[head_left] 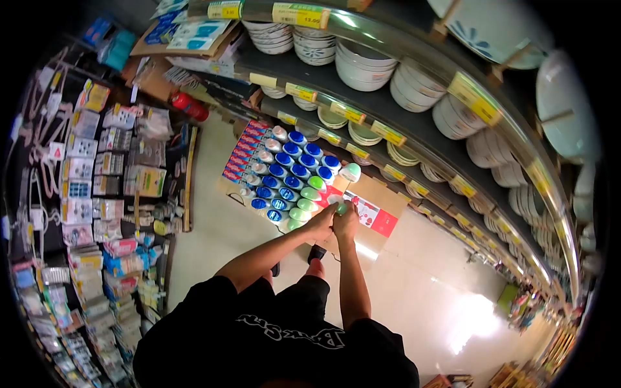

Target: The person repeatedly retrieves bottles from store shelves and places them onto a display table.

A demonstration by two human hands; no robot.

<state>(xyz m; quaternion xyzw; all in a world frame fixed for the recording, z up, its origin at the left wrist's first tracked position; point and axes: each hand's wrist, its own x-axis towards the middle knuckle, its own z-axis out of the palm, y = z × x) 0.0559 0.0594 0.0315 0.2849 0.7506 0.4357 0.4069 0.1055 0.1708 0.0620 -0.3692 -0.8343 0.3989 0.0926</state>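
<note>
My left hand (321, 225) and my right hand (347, 221) meet above the right part of an open cardboard box. Both are closed around a small green-topped bottle (341, 208), whose body is mostly hidden by my fingers. Just left of them stand several light-green-topped bottles (305, 204) in a line. Rows of blue-capped bottles (278, 171) fill the middle, with white-topped bottles (266, 156) beyond. Red toothpaste boxes (246, 152) line the far left side. Another pale green-topped bottle (350, 172) stands at the back right.
Shelves of stacked bowls (366, 64) and plates curve along the right, edged with price tags (475, 98). Hanging packaged goods (80, 168) cover the left rack. A red fire extinguisher (189, 107) stands at the back. The cardboard flap (381, 187) reaches toward the shelf.
</note>
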